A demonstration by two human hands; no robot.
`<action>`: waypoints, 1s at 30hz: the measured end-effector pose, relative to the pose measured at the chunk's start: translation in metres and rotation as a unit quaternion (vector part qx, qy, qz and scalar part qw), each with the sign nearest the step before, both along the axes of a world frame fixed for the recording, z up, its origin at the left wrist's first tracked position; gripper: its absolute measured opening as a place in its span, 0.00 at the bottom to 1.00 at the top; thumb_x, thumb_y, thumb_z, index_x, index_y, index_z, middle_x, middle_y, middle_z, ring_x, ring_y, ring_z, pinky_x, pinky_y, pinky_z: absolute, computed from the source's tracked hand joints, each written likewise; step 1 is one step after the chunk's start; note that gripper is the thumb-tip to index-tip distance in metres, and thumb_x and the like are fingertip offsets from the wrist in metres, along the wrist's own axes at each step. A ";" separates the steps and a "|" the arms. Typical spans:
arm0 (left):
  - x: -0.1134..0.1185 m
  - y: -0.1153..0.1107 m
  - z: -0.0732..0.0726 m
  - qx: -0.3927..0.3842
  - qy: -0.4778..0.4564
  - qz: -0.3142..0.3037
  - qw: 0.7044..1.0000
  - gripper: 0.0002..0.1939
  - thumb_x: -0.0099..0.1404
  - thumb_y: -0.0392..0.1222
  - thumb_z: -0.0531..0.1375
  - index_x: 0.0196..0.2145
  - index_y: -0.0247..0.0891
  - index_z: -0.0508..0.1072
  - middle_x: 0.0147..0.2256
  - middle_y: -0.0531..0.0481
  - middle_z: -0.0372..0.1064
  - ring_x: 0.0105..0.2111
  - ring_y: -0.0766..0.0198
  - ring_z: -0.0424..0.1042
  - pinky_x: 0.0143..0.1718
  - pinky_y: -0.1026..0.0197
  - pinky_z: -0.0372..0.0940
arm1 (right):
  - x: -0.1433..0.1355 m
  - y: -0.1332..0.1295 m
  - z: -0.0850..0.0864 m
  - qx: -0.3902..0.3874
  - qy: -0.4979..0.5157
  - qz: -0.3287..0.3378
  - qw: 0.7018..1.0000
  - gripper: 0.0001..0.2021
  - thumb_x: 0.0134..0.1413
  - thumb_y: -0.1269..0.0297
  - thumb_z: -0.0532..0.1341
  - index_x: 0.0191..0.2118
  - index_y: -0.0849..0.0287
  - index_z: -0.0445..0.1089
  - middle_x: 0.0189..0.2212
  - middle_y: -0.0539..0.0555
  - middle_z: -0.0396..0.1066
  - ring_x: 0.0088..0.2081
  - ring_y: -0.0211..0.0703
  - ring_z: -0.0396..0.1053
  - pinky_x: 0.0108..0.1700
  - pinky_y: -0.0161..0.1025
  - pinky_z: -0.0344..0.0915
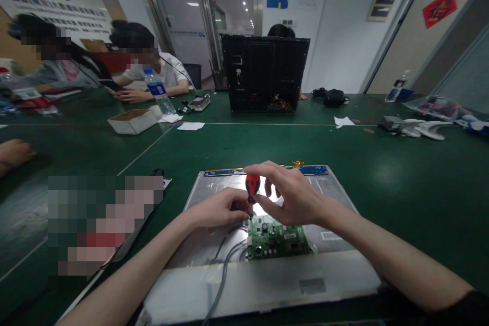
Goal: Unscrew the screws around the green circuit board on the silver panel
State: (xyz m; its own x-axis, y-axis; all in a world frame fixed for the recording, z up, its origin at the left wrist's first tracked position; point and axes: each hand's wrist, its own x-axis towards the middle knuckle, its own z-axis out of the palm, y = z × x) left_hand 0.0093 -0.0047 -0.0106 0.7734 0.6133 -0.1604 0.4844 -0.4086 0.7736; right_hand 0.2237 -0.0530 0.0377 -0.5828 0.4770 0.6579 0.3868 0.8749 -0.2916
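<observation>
A red and black screwdriver point(252, 187) stands upright over the upper left corner of a green circuit board point(280, 239). My right hand point(292, 191) has its fingers round the handle, the index finger lying over its top. Close by on the left, my left hand point(225, 206) pinches near the screwdriver's tip at the board's corner; what its fingertips hold is hidden. The board lies on the metal back of a flat display panel point(267, 280). Grey cables point(225, 270) run from the board's left side toward me. A narrow blue circuit strip point(267, 170) lines the panel's far edge.
A black computer case point(265, 74) stands across the green table, a person partly hidden behind it. Two people sit at the far left. An open white box point(133, 121), a water bottle point(158, 91), paper scraps and a plastic bag point(439, 107) lie farther off. Another person's hand point(15, 155) rests at left.
</observation>
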 end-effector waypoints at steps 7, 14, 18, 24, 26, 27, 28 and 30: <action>0.000 0.001 0.002 -0.010 0.003 -0.007 1.000 0.07 0.57 0.41 0.59 0.32 0.36 0.71 0.28 0.53 0.67 0.29 0.62 0.67 0.31 0.62 0.61 | 0.000 -0.002 0.001 0.014 -0.016 -0.022 1.000 0.19 0.58 0.71 0.54 0.54 0.61 0.53 0.38 0.53 0.69 0.27 0.34 0.64 0.24 0.34 0.57; 0.002 -0.001 0.004 -0.011 -0.012 -0.012 1.000 0.06 0.57 0.41 0.58 0.31 0.36 0.71 0.27 0.53 0.67 0.28 0.63 0.66 0.30 0.63 0.59 | 0.001 0.000 0.000 0.012 -0.015 -0.024 1.000 0.17 0.61 0.67 0.56 0.53 0.59 0.54 0.37 0.52 0.69 0.27 0.33 0.65 0.25 0.33 0.57; 0.003 -0.004 0.008 0.003 -0.004 -0.002 1.000 0.06 0.56 0.40 0.57 0.31 0.36 0.70 0.26 0.54 0.66 0.27 0.63 0.66 0.29 0.64 0.59 | 0.000 0.000 0.000 0.031 -0.014 -0.022 0.999 0.16 0.62 0.65 0.56 0.53 0.58 0.54 0.37 0.52 0.69 0.26 0.33 0.64 0.24 0.33 0.56; 0.002 -0.007 0.009 0.016 0.005 0.004 1.000 0.06 0.57 0.41 0.58 0.31 0.36 0.70 0.27 0.53 0.66 0.28 0.63 0.66 0.29 0.63 0.60 | -0.001 -0.001 -0.001 0.013 -0.022 -0.026 0.999 0.20 0.60 0.67 0.54 0.57 0.59 0.53 0.41 0.55 0.69 0.29 0.34 0.66 0.26 0.35 0.60; 0.002 -0.007 0.007 0.012 0.000 0.012 1.000 0.06 0.57 0.41 0.58 0.32 0.36 0.70 0.27 0.53 0.66 0.28 0.62 0.66 0.29 0.63 0.61 | -0.001 -0.001 -0.001 0.014 -0.026 -0.024 0.999 0.21 0.60 0.68 0.54 0.58 0.60 0.52 0.41 0.55 0.70 0.29 0.35 0.66 0.27 0.35 0.61; 0.002 -0.007 0.007 0.012 -0.001 0.013 1.000 0.07 0.57 0.41 0.58 0.32 0.36 0.70 0.27 0.53 0.66 0.28 0.62 0.66 0.30 0.62 0.61 | -0.002 -0.001 0.000 0.016 -0.028 -0.022 0.999 0.22 0.60 0.69 0.54 0.59 0.60 0.52 0.41 0.55 0.70 0.29 0.35 0.66 0.27 0.35 0.61; 0.003 -0.007 0.007 0.013 0.001 0.013 1.000 0.06 0.58 0.41 0.58 0.32 0.36 0.70 0.27 0.53 0.66 0.28 0.62 0.67 0.31 0.62 0.61 | -0.002 -0.002 0.000 0.018 -0.030 -0.022 0.999 0.22 0.60 0.69 0.54 0.59 0.61 0.52 0.41 0.55 0.70 0.29 0.35 0.66 0.27 0.35 0.61; 0.003 -0.007 0.008 0.018 0.008 0.009 1.000 0.06 0.58 0.42 0.59 0.31 0.36 0.70 0.27 0.53 0.67 0.29 0.61 0.67 0.32 0.61 0.62 | -0.003 -0.002 0.001 0.021 -0.032 -0.021 0.999 0.21 0.61 0.69 0.53 0.59 0.60 0.52 0.40 0.54 0.70 0.29 0.35 0.66 0.27 0.35 0.61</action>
